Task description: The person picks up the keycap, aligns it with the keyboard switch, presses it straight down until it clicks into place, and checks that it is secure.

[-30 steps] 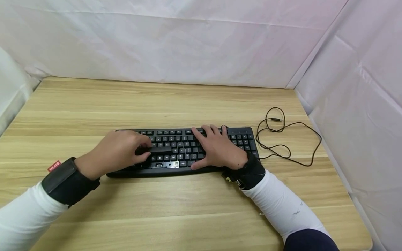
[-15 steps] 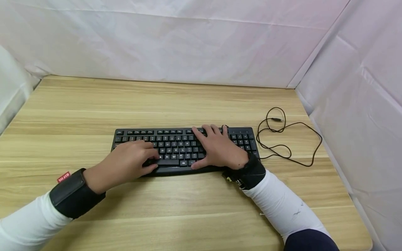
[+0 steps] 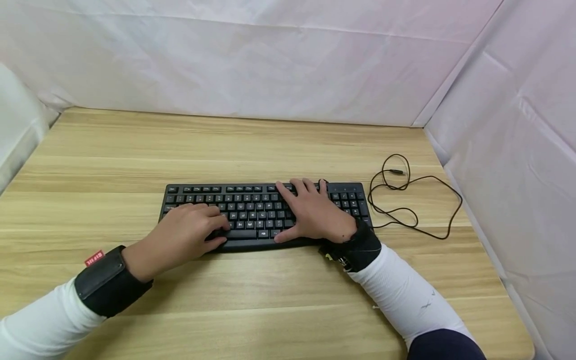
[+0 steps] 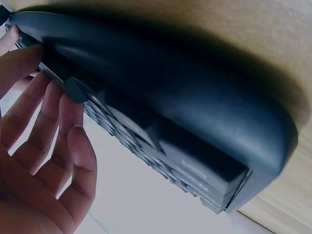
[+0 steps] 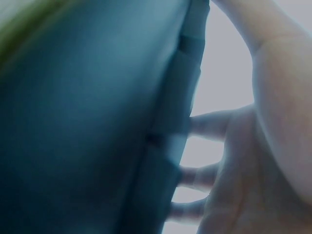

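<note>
A black keyboard (image 3: 265, 244) lies on the wooden table under both hands. Its space bar (image 3: 243, 234) sits in the bottom row, the left part covered by my left hand (image 3: 191, 227). Thumb and index finger are at the bar's front and back edges, pinching it; the other fingers bend over the left keys. In the left wrist view, the thumb tip (image 4: 31, 54) meets the key row just above the front rim. My right hand (image 3: 310, 215) rests spread across the right part of the keyboard, thumb near the front edge and fingers reaching the top row.
A thin black cable (image 3: 432, 230) lies in loose loops right of the keyboard, its plug (image 3: 396, 171) among them. White cloth (image 3: 252, 65) hangs behind the wooden table (image 3: 252, 300) and along both sides.
The left hand held the space bar lifted over the keys a second ago. It has come down toward the front, and the bar now sits in its row. The right hand stays put.
</note>
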The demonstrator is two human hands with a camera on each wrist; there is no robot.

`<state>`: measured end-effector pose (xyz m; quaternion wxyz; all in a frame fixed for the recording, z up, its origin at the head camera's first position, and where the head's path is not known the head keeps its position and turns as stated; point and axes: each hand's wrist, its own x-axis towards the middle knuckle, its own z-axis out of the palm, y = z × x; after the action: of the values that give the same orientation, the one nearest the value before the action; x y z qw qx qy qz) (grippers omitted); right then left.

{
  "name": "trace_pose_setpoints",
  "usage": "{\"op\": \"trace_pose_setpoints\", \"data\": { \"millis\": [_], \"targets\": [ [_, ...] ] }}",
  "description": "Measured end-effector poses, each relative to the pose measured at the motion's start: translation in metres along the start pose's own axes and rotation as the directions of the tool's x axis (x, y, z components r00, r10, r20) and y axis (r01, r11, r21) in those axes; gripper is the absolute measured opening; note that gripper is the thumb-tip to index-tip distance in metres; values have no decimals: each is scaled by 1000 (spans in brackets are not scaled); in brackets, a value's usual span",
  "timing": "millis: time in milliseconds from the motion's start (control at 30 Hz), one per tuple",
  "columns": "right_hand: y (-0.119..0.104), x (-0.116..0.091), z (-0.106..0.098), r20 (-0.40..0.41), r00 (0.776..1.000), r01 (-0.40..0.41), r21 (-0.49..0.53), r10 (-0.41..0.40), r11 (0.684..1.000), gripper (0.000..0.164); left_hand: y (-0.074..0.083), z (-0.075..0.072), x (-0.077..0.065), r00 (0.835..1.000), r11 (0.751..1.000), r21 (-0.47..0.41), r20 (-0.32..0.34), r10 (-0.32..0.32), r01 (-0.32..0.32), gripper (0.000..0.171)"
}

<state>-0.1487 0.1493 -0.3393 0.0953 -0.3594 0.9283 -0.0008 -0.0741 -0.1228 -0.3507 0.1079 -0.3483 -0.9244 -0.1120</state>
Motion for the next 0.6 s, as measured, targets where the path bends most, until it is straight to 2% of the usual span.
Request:
{"op": "trace_pose_setpoints", "data": {
  "millis": [600],
  "targets": [
    [0, 1, 0, 5, 1000, -4, 7, 4, 1000, 118, 1, 0, -2, 1000, 1000, 1, 6, 16, -16, 12]
  ]
}}
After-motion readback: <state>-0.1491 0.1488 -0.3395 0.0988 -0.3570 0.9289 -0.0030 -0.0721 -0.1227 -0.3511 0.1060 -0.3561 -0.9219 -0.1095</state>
